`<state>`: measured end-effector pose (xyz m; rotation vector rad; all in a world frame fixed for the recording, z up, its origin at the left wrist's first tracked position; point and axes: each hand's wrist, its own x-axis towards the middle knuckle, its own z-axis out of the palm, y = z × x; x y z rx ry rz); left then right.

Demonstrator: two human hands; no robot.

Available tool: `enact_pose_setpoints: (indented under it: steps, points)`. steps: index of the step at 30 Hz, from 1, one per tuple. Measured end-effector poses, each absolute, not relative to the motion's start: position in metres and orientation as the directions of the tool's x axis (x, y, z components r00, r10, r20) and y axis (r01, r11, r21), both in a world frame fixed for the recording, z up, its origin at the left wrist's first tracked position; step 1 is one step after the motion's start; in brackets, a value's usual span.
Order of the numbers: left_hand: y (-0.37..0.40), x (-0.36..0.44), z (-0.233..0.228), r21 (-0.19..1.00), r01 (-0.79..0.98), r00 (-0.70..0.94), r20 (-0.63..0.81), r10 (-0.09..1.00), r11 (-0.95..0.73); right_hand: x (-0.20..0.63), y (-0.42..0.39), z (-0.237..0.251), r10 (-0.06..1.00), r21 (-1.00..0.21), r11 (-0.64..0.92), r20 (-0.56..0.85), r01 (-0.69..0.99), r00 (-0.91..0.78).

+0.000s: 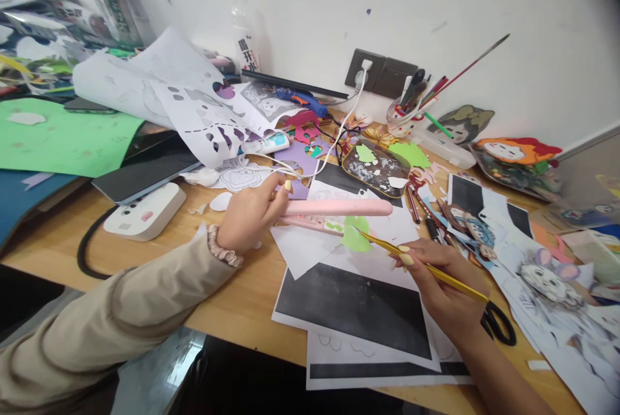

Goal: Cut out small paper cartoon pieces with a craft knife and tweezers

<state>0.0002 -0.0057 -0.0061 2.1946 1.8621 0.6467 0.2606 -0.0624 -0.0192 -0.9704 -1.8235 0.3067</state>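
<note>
My left hand (254, 208) is closed on the near end of a pink hair straightener (339, 208). Its upper arm is raised a little above the lower one, which lies on the papers. Between my right thumb and fingers is a pair of yellow tweezers (436, 271); my right hand (448, 292) is closed around them. The tweezers' tips touch a light green paper cutout (356, 235) at the straightener's far end. Part of the cutout lies over the lower arm, against the pale plates. Black-and-white printed sheets (358, 308) lie beneath on the wooden table.
A white cable (349, 119) runs from the wall socket (371, 73) toward my left hand. Behind lie a blue glue gun (305, 102) and a dark tray (375, 166). Pens stand in a cup (404, 111). Black-handled scissors (501, 324) rest by my right wrist, a white box (145, 212) at left.
</note>
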Motion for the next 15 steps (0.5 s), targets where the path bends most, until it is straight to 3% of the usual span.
enact_pose_setpoints:
  steps: [15]
  points:
    - [-0.0048, 0.0013, -0.0067, 0.439, 0.875, 0.122, 0.208, 0.970, -0.204, 0.2587, -0.0636, -0.0170, 0.745, -0.612, 0.650, 0.631, 0.451, -0.218]
